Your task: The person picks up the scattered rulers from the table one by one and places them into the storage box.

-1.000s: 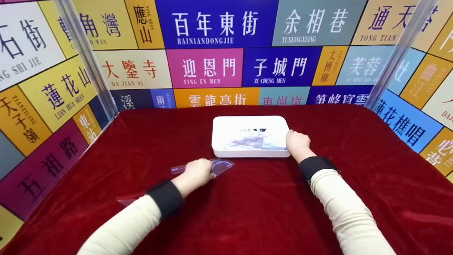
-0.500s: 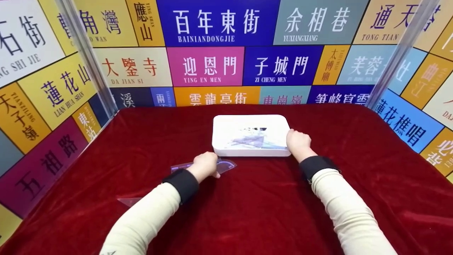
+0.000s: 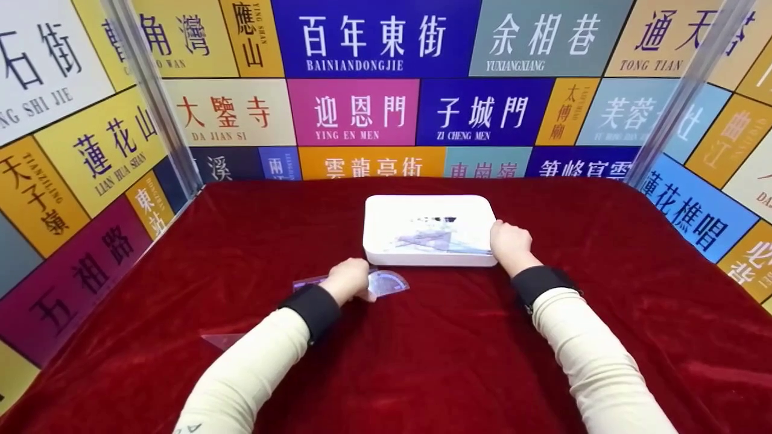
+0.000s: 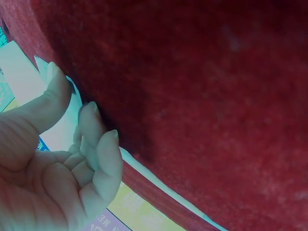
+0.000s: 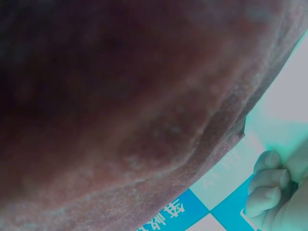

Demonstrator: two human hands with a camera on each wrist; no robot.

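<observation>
Protractor (image 3: 386, 281) flat on red tabletop (image 3: 452, 361), just in front of tray's near-left corner, half covered by left hand (image 3: 350, 281). Fingers curled down over its left part, thumb and fingertips (image 4: 91, 122) in left wrist view bent and pinching at a thin clear edge, likely to lift the flat piece off the cloth. Ruler (image 3: 307, 283) sticking out left from under same hand, touching or overlapping protractor, can't tell which. Clear set square (image 3: 220, 340) lying apart, near left forearm, closer to the person. White tray (image 3: 386, 211) centre of tabletop, holding a few more clear drawing tools, blurred, too faint to sort. Right hand (image 3: 509, 241) curled round tray's right rim, gripping it, seemingly to steady the tray against sliding on the velvet. Right wrist view mostly cloth, only bent fingertips (image 5: 264, 185) at corner. Colourful sign panels (image 3: 374, 42) walling in three sides, clear posts at back corners.
</observation>
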